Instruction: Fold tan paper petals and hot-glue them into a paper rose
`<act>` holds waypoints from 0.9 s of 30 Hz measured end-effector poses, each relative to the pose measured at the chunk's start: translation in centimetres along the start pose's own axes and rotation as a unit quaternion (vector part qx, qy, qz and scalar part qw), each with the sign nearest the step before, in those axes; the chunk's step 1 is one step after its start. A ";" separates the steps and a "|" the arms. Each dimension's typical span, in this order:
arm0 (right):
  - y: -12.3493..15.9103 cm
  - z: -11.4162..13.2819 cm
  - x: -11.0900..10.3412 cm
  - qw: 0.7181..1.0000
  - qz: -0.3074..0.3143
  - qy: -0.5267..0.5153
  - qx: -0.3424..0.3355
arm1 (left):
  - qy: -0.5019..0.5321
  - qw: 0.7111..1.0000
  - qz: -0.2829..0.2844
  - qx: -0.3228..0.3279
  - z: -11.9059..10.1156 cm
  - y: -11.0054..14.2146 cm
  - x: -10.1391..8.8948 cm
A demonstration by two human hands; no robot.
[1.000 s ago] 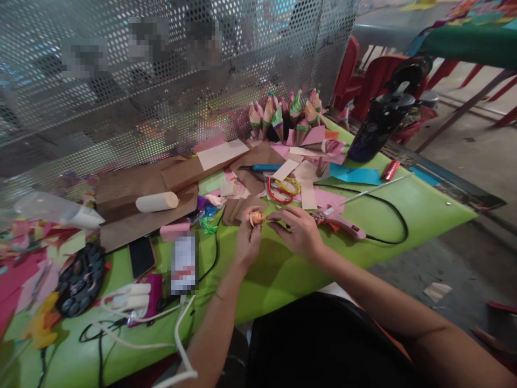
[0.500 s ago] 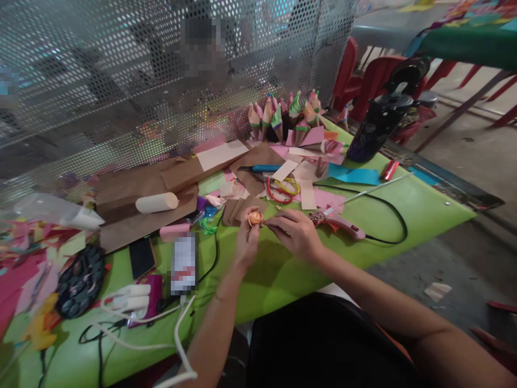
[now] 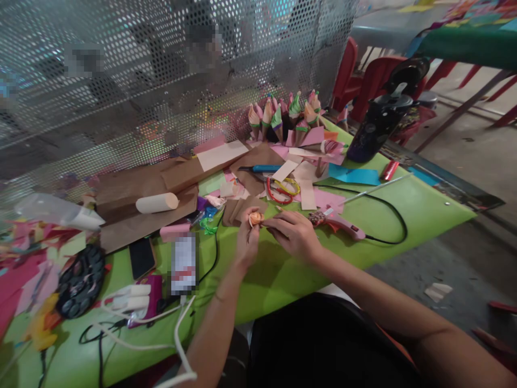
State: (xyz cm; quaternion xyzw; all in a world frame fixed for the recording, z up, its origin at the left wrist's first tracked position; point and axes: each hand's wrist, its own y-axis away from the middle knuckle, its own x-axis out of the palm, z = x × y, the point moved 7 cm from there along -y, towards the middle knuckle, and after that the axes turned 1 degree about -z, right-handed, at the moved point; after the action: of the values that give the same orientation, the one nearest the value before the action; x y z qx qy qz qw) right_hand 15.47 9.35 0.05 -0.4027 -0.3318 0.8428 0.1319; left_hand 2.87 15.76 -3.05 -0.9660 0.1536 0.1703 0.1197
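Note:
Wrapped in my left hand (image 3: 247,237) is a small paper ice cream cone (image 3: 255,219), its orange swirl facing right. My right hand (image 3: 297,231) has its fingers pinched together at the tip of the swirl; whatever they may hold is too small to make out. Just beyond my left hand lie brown paper pieces (image 3: 234,209). A pink glue gun (image 3: 345,223) rests to the right of my right hand. Scissors with red and yellow handles (image 3: 278,195) and a blue cutter knife (image 3: 266,168) lie among paper scraps farther back.
Several finished paper cones (image 3: 297,105) stand at the back by a perforated metal screen (image 3: 161,97). A dark tumbler (image 3: 374,126) stands at the right. To the left are a white paper roll (image 3: 156,202), phones, cables (image 3: 137,342), and a yellow glue gun (image 3: 43,323).
My right hand has come slightly left, its fingers closing at the tip of the orange swirl. The cone has turned a little in my left hand.

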 end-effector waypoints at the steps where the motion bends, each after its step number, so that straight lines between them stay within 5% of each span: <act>1: -0.1 0.0 -0.1 1.000 -0.002 -0.005 0.003 | -0.001 1.000 0.002 -0.003 0.1 0.0 0.0; 9: 0.5 -1.6 -4.2 0.999 -0.012 -0.017 0.043 | 0.006 1.000 0.005 0.009 0.7 0.1 0.0; 17: 6.1 -9.1 -11.6 0.965 0.080 0.141 0.206 | -0.008 0.999 0.018 0.032 -0.6 0.4 -0.1; 21: 8.4 -11.2 -11.4 0.946 0.164 0.142 0.242 | -0.012 0.998 0.016 0.052 -1.1 0.5 -0.1; 27: 8.5 -12.7 -10.1 0.924 0.199 0.125 0.302 | -0.029 0.998 0.009 0.046 -1.0 0.6 -0.3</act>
State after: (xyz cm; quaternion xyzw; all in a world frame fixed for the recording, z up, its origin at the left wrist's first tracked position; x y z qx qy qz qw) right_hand 32.07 3.83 -5.36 -0.5038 0.0451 0.8546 0.1173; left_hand 2.67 15.05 -2.16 -0.9527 0.1666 0.1917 0.1668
